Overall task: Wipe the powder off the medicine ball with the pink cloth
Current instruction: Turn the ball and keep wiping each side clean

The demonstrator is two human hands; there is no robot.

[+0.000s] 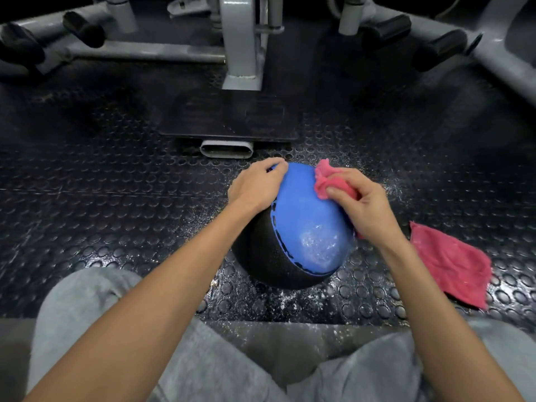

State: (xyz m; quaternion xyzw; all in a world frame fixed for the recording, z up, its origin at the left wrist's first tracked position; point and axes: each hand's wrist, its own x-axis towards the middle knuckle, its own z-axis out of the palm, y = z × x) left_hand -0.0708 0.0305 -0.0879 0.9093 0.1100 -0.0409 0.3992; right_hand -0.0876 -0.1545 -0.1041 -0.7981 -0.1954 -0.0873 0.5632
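A blue and black medicine ball [301, 224] sits on the studded rubber floor in front of my knees. White powder clings to the lower right of its blue panel. My left hand [255, 188] rests on the ball's upper left side, fingers curved over the seam at the top. My right hand [367, 207] grips a bunched pink cloth [327, 178] and presses it against the upper right of the blue panel.
A second pink cloth [452, 265] lies flat on the floor to the right of the ball. Powder is scattered over the black floor [116, 198] around the ball. Grey gym machine frames [240, 44] and a dark footplate [229, 117] stand beyond.
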